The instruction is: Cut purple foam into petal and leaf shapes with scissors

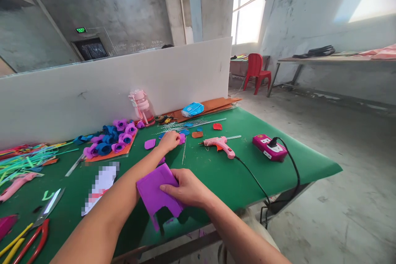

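My right hand (188,187) grips a purple foam sheet (159,189), thumb on top and fingers underneath. A notch is cut out of the sheet's lower edge. Stretched forward over the table, my left hand (169,142) has its fingers closed at a purple petal-shaped piece (182,139); the hand hides part of it. Another purple petal piece (150,144) lies left of that hand. Blue pieces, a brown piece (197,134) and a red piece (217,126) lie beyond it and to its right. A pink glue gun (219,144) with a clear stick lies right of my left hand.
Purple and blue foam flowers (111,138) lie on an orange sheet at left, near scissors (46,210) and coloured strips (24,161). A pink bottle (141,105) stands by the white partition (77,99). A magenta power strip (269,147) with a black cord sits at right.
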A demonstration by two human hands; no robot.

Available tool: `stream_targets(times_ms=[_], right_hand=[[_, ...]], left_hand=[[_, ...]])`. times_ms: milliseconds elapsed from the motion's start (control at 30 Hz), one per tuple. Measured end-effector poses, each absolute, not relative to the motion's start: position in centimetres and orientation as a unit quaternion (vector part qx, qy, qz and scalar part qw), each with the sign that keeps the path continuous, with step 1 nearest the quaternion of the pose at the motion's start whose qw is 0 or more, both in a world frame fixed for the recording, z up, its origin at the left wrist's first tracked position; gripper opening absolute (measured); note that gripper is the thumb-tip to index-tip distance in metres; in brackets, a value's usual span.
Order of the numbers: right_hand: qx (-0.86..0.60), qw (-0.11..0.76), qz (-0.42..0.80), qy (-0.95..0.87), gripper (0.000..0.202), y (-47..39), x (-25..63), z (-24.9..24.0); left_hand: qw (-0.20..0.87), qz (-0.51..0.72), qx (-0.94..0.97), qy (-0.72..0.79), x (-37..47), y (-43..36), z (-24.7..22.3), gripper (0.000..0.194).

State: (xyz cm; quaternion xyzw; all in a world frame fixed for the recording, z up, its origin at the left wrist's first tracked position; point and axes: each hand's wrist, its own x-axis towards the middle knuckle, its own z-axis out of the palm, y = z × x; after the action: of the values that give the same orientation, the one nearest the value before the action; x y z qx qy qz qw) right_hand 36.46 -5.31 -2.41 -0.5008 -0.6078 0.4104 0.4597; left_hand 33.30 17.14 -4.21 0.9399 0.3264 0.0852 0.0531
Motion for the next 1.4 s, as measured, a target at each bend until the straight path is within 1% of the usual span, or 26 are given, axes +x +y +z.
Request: stream_targets(times_ms=[100,233,333,433,567,700,900,1233,1400], right_hand=[[-0.492,0.474,0.433,-0.588,0.013,-5.2,36.4,-2.7],[-0.465,0.530,0.540,-0.460,0.019,-4.7,36.2,-2.9],[-0.433,0.583,0.601,-0.334,0.025,-4.2,36.1,-2.9],[-0.415,0.620,0.623,-0.235,0.026,-3.8,36.0,-2.9],[-0.393,0.636,0.642,-0.172,0.018,-3.6,35.6,-2.9],[-0.387,0.633,0.658,-0.129,0.021,-3.5,34.9,-2.7],[-0.345,0.629,0.687,-0.117,0.034,-3.7,34.8,-2.3],[-0.356,0.661,0.656,-0.078,0.027,-3.7,34.7,-1.8],[-0.352,0.666,0.653,-0.078,0.028,-3.7,34.8,-2.2]], left_hand=[[0.049,0.138,0.920,0.363,33.1,17.3,-3.3,0.023],[0.045,0.221,0.884,0.409,30.6,16.8,0.1,0.015],[0.045,0.267,0.872,0.408,27.5,13.9,2.7,0.016],[0.037,0.297,0.870,0.391,24.6,8.9,3.9,0.012],[-0.003,0.311,0.900,0.306,22.1,2.3,3.1,0.013],[-0.084,0.286,0.907,0.296,20.7,-0.8,1.1,0.017],[-0.166,0.239,0.918,0.271,20.1,-1.9,-0.6,0.017],[-0.227,0.256,0.923,0.177,20.2,-2.1,-1.3,0.014],[-0.255,0.265,0.913,0.179,20.2,-2.5,-1.3,0.017]])
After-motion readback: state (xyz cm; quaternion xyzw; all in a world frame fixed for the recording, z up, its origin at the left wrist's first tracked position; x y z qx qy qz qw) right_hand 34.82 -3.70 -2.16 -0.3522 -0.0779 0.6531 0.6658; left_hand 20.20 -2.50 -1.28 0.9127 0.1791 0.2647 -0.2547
